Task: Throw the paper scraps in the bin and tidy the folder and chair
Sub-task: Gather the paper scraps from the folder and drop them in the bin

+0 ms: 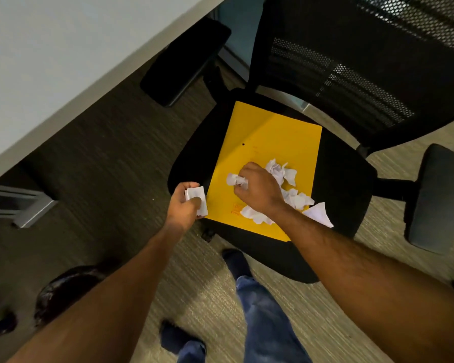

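Head view: a yellow folder (268, 153) is lying flat on the seat of a black office chair (336, 184), w/ its near corner hanging toward the seat's front edge. White paper scraps (296, 199) are sitting crumpled on the folder's near-right part, one piece poking past its right edge. The right hand (260, 191) is reaching down over the folder, grip pinching one crumpled scrap (232, 179) btwn thumb and fingers. The left hand (185, 205) is hovering just beside the folder's left edge, at the seat's front-left rim, fingers curled round a wad of white paper (198, 199). A grey bench (63, 61) is filling the upper left; the chair's left armrest is sitting close under its edge. Jeans and dark shoes are showing below on the carpet (110, 142). A dark glossy shape at lower left is possibly a bin liner; too blurred to tell.
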Available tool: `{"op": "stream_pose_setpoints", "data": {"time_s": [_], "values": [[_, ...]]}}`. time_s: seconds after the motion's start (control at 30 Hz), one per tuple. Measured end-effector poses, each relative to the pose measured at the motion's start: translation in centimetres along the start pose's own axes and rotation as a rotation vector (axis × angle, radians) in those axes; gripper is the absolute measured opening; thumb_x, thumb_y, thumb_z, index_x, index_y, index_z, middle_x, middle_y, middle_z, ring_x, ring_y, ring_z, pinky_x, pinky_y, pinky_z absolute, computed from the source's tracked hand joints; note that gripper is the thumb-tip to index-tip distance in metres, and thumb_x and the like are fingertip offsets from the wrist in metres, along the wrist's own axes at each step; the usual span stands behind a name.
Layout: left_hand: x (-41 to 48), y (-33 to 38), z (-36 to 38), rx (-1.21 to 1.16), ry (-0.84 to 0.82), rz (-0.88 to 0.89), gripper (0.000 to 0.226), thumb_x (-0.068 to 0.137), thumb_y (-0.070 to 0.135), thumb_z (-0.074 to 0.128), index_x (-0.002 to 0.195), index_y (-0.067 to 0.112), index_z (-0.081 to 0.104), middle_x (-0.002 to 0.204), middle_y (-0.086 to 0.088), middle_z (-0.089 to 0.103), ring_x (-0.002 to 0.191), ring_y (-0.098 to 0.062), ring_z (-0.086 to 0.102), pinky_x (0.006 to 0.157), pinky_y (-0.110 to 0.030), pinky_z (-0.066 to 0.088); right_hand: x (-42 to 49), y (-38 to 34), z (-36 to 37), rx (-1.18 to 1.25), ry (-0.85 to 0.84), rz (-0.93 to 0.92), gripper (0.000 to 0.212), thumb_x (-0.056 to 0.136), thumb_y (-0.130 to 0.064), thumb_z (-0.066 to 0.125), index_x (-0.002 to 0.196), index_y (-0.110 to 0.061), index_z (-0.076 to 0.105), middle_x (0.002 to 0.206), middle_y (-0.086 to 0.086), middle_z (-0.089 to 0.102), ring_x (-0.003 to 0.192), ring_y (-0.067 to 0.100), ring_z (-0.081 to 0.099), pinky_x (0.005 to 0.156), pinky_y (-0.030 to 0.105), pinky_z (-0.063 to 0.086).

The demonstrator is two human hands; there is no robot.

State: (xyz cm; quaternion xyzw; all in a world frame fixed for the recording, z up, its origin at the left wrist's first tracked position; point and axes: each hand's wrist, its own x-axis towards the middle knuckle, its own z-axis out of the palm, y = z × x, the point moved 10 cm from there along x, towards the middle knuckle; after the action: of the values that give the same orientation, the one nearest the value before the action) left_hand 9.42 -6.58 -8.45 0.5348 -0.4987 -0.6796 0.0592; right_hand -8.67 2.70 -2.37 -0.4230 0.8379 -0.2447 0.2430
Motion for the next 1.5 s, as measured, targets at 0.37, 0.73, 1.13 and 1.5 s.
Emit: {"op": "stream_pose_setpoints", "data": {"time_s": [0.37,0.73,1.13,1.5], "values": [[-0.7,-1.7,5.4,-0.061,-0.156,-0.084,0.048,0.083,-0.009,0.049,0.108,0.03,0.061,0.124,-0.012,0.052,0.103,-0.043,0.063,0.063,-0.041,0.06,-5.1,7.4,-1.9,0.605,0.302,0.381,0.015,0.085,-0.014,0.054,0.098,-0.019,0.061,0.094,0.001,0.064,0.086,0.012,0.06,0.073,0.024,0.044],[-1.0,-2.1,8.9,0.109,-0.162,-0.011,0.041,0.087,-0.003,0.047,0.092,0.035,0.061,0.105,-0.001,0.05,0.087,-0.022,0.054,0.048,-0.027,0.056,-8.5,10.3,-1.1,0.672,0.407,0.53,0.026,0.09,-0.016,0.05,0.079,-0.034,0.066,0.081,-0.017,0.064,0.074,-0.009,0.06,0.068,0.019,0.044],[-1.1,-3.2,7.1,0.137,-0.061,-0.033,0.02,0.094,0.011,0.046,0.108,0.02,0.057,0.108,-0.009,0.055,0.088,-0.024,0.058,0.046,-0.024,0.05,-7.2,5.6,2.7,-0.293,-0.179,0.185,0.071,0.072,-0.059,0.072,0.127,-0.019,0.052,0.125,0.009,0.061,0.113,0.03,0.059,0.086,0.04,0.05],[-1.1,-3.8,5.7,-0.011,-0.079,-0.047,0.023,0.095,0.004,0.045,0.113,0.013,0.056,0.115,-0.017,0.057,0.093,-0.032,0.065,0.052,-0.033,0.057,-6.0,5.2,1.7,-0.326,-0.032,0.14,0.028,0.086,-0.035,0.06,0.111,-0.021,0.065,0.107,0.01,0.063,0.1,0.033,0.062,0.072,0.037,0.045]]}}
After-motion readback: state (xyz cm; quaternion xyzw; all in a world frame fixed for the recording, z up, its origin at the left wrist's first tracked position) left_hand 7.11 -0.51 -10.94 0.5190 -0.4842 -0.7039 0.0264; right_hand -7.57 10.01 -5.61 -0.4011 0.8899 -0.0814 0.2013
